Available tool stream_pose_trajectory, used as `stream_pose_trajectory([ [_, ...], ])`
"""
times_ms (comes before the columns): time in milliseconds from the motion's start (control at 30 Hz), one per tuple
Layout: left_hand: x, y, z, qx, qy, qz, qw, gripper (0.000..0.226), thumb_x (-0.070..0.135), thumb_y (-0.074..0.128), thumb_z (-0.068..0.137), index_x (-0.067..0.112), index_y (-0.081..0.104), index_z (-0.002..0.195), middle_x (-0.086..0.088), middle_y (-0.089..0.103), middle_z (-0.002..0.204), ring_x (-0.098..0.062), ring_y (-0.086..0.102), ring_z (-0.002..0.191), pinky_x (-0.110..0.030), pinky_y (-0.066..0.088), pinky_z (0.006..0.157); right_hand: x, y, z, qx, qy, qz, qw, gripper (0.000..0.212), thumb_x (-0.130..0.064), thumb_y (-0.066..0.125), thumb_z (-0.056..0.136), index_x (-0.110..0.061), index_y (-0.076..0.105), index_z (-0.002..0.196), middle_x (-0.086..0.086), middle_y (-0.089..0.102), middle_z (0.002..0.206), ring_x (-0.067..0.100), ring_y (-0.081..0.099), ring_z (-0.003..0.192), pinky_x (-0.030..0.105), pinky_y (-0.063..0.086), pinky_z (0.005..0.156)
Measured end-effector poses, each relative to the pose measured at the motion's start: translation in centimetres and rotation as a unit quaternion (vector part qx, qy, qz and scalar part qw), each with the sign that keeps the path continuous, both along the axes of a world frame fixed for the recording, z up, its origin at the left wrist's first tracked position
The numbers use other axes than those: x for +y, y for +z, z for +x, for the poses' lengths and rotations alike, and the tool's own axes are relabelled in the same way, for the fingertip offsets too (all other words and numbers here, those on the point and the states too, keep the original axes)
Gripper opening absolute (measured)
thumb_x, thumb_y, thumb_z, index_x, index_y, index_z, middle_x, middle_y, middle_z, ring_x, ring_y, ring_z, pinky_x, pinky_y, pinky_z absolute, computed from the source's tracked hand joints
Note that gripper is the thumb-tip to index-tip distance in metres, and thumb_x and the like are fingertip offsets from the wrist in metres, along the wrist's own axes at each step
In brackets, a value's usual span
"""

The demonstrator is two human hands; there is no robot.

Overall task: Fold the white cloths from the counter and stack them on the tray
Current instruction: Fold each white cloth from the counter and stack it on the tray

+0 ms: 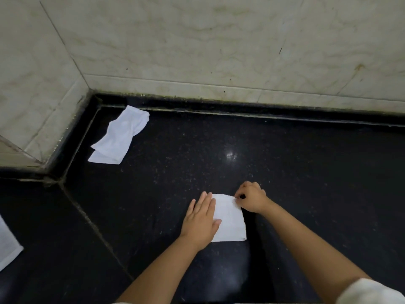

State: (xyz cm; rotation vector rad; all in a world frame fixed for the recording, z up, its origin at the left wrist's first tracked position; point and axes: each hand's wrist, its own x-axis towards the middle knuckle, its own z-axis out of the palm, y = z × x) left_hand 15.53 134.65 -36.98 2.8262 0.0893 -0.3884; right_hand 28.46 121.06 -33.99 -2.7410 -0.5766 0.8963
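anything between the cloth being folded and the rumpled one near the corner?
Nothing: the head view shows only bare black counter between the folded cloth and the rumpled cloth.

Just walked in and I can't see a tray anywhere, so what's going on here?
A person is folding a small white cloth on the black counter. The left hand presses it flat while the right hand pinches its far corner. Another crumpled cloth waits near the wall corner. No tray is in view.
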Motion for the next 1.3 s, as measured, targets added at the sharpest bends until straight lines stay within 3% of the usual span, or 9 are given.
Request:
stream_pose_trajectory([
  [133,0.4,-1.1,-0.9,0.028,-0.011,0.024,0.999,0.063,0.041,0.02,0.099,0.012,-0.01,0.147,0.002,-0.024,0.154,-0.015,-0.019,0.144,-0.036,-0.011,0.117,0.8,1.3,1.5,0.051,0.018,-0.044,0.998,0.025,-0.021,0.041,0.088,-0.01,0.064,0.087,0.005,0.048,0.114,0.028,0.031,0.122,0.033,0.025,0.094],
  [333,-0.1,-0.2,-0.7,0.059,-0.015,0.052,0.997,0.064,0.04,0.021,0.099,0.009,-0.009,0.147,-0.003,-0.02,0.156,-0.017,-0.019,0.144,-0.039,-0.011,0.117,0.3,-0.1,-1.4,-0.173,0.092,-0.077,0.978,0.03,-0.014,0.045,0.085,-0.007,0.051,0.113,0.011,0.049,0.117,0.031,0.043,0.111,0.039,0.034,0.091],
  [500,0.4,0.1,-0.8,-0.027,-0.062,0.037,0.997,0.057,0.039,0.032,0.085,0.006,0.058,0.124,-0.007,0.05,0.139,-0.019,0.047,0.129,-0.037,0.038,0.106,-3.0,-2.1,-7.4,-0.275,0.108,0.136,0.946,0.022,-0.019,0.046,0.075,-0.013,0.061,0.09,0.007,0.066,0.094,0.02,0.049,0.093,0.034,0.047,0.075],
  [633,0.8,-0.5,-2.1,-0.001,-0.136,0.029,0.99,0.072,0.049,0.009,0.088,0.007,0.018,0.145,-0.003,0.004,0.154,-0.012,-0.001,0.14,-0.034,-0.002,0.116,-5.5,-4.5,-11.0,-0.231,0.187,0.092,0.95,0.043,-0.027,0.022,0.097,-0.009,0.059,0.112,0.011,0.064,0.12,0.024,0.058,0.113,0.038,0.042,0.1],
  [700,1.0,-0.8,-2.3,-0.031,-0.131,0.045,0.99,0.074,0.05,0.011,0.088,0.005,0.02,0.145,-0.006,0.01,0.155,-0.014,-0.003,0.139,-0.035,0.0,0.113,-6.3,-5.1,-11.6,-0.228,0.191,0.066,0.953,0.049,-0.031,0.009,0.1,-0.009,0.046,0.125,0.01,0.057,0.131,0.022,0.049,0.124,0.033,0.027,0.111],
  [833,1.5,-1.2,-2.3,-0.022,-0.15,0.061,0.986,0.082,0.06,0.018,0.082,0.006,0.03,0.143,-0.006,0.021,0.154,-0.021,0.018,0.144,-0.043,0.012,0.115,-5.6,-3.4,-11.0,-0.227,0.168,0.105,0.954,0.04,-0.025,0.028,0.096,-0.011,0.062,0.11,0.009,0.069,0.113,0.025,0.067,0.102,0.042,0.053,0.085],
  [967,1.4,-2.2,-2.4,-0.135,-0.18,0.061,0.972,0.056,0.053,0.082,0.051,0.016,0.072,0.092,-0.001,0.071,0.1,-0.017,0.056,0.105,-0.039,0.046,0.097,-5.1,-2.6,-9.6,-0.194,0.144,0.129,0.962,0.031,-0.021,0.039,0.096,-0.009,0.064,0.111,0.002,0.065,0.113,0.02,0.062,0.102,0.024,0.048,0.09],
  [1100,0.2,-1.7,-1.9,-0.168,-0.183,0.067,0.966,0.043,0.047,0.086,0.046,0.019,0.071,0.074,0.005,0.067,0.077,-0.013,0.058,0.079,-0.029,0.033,0.086,-4.9,-2.4,-8.6,-0.198,0.202,0.128,0.951,0.018,-0.014,0.052,0.071,-0.011,0.07,0.071,0.001,0.068,0.071,0.019,0.063,0.06,0.024,0.054,0.051],
  [1300,-3.6,-0.3,-1.6,-0.24,-0.186,0.072,0.95,0.008,0.019,0.06,0.07,0.018,0.068,0.069,0.005,0.062,0.063,-0.016,0.059,0.059,-0.026,0.03,0.069,-8.3,1.1,-8.3,-0.142,0.058,0.171,0.973,0.026,-0.005,0.047,0.086,-0.004,0.064,0.105,0.011,0.065,0.107,0.026,0.058,0.1,0.028,0.043,0.083],
])
